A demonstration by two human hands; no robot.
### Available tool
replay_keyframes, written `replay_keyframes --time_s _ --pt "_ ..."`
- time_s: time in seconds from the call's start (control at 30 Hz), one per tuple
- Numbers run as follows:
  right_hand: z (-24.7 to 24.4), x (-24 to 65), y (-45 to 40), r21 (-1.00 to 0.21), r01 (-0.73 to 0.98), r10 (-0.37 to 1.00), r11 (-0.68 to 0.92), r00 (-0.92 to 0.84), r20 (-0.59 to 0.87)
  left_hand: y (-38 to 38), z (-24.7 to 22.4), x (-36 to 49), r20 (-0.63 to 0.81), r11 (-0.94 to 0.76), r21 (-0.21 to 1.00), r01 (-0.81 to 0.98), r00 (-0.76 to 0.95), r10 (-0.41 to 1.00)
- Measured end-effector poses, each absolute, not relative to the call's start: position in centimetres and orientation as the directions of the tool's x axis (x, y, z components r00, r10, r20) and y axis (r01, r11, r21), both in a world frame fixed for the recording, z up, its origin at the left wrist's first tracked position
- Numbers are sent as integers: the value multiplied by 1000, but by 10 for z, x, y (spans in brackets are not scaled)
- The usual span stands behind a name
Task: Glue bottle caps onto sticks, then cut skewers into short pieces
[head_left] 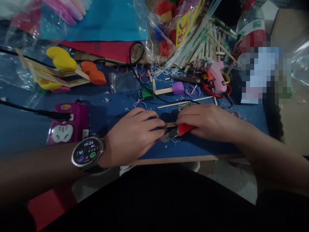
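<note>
A short wooden stick (171, 124) spans the gap between my hands, low over the blue table. My left hand (136, 132), with a watch on its wrist, is closed and pinches the left end of that stick. My right hand (205, 122) is closed around what looks like a red-handled utility knife (185, 129), its greyish blade pointing left just below the stick. The right fingertips also meet the stick's right end. Fingers hide most of the handle and the stick's ends. Beyond the hands lies a thin wooden stick (183, 101).
Behind are a purple-capped stick piece (178, 88), scissors (210, 87), a pink glue gun (217, 77) and a black cable. A purple power strip (83, 120) sits left, near a stick model with yellow and orange caps (65, 62). A bottle (251, 27) stands back right.
</note>
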State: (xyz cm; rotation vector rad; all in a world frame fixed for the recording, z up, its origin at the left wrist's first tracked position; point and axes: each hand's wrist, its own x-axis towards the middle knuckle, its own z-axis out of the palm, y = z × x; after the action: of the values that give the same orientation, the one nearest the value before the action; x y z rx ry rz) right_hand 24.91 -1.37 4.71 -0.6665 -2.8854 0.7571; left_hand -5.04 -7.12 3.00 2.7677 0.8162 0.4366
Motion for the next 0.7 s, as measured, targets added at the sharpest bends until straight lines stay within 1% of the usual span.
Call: replay_keyframes --time_s 0.27,0.53,0.7 --pt "45 248 -14 -466 381 428 799 -904 -4 -72 26 -51 217 -845 248 473 823 525" --pt "45 250 -14 -426 375 422 823 -907 16 -73 24 -49 198 -836 254 486 820 537" --pt "43 251 -14 -432 356 410 829 -911 36 -73 23 -50 208 -835 269 479 818 536"
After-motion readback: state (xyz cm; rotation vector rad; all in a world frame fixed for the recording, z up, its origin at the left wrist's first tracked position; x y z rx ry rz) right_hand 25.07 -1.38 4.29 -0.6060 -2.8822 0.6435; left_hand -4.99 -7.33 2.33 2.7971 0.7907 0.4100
